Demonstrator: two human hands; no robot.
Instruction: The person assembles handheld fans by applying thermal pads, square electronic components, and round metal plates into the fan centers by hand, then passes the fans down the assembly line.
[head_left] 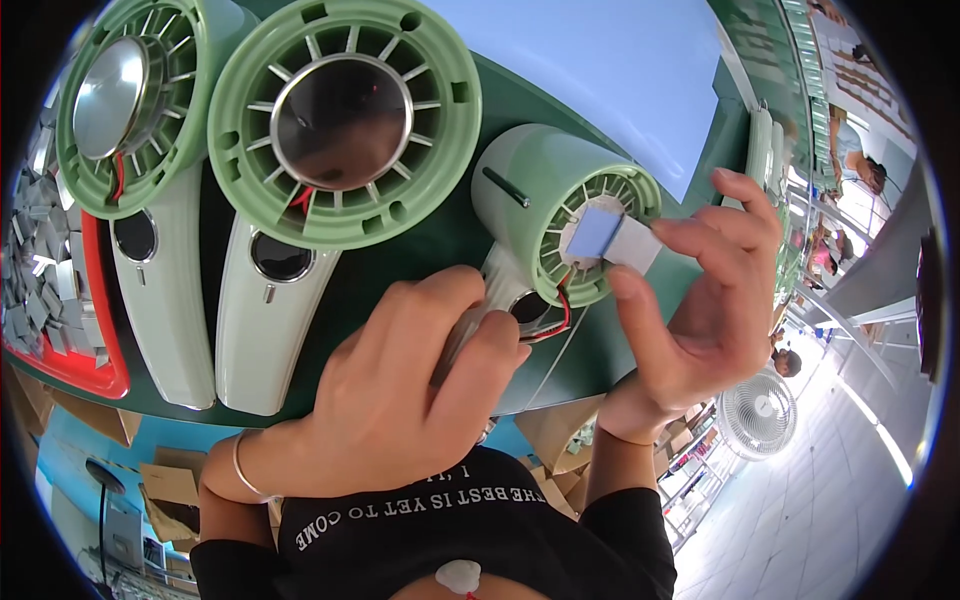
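In the head view, the left hand (410, 365) is curled around the handle (502, 272) of a green fan (530, 180), which lies on the dark table (385, 262) with its open end toward the right hand (705, 300). That hand pinches a small grey tile (634, 248) between thumb and finger, the other fingers loosely spread. The tile overlaps the fan's open end, just beside a pale pad (593, 232) on the hub. Two more fans (446, 120) (205, 85) stand leftward, near a red bin (112, 345) of grey pieces (50, 285).

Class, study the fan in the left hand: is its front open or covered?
Open: the fan shows bare fins inside its green rim.
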